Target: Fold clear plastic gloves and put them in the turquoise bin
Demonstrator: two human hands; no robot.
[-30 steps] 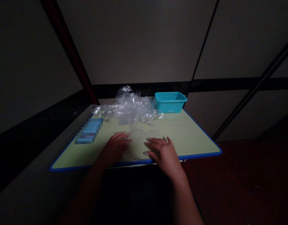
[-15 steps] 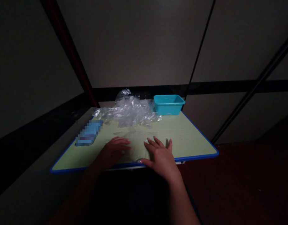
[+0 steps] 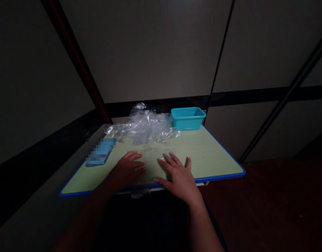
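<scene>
A clear plastic bag [image 3: 152, 162] lies spread on the table near its front edge, and a bit of clear plastic hangs below that edge. On its left side rests my left hand [image 3: 128, 169], fingers stretched and apart. My right hand [image 3: 178, 175] lies flat with spread fingers over the bag's right side. Neither hand grips anything. The bag's full outline is hard to make out in the dim light.
Behind the hands sits a crumpled heap of clear plastic bags [image 3: 150, 126]. A turquoise plastic basket [image 3: 188, 122] stands at the back right. To the left lies a blurred-out phone-like object [image 3: 101, 152]. The pale green table [image 3: 210, 157] has a blue rim; panelled walls rise behind it.
My left hand has come down flatter onto the plastic, its fingers more spread. Some clear plastic now shows below the table's front edge. My right hand stays nearly where it was.
</scene>
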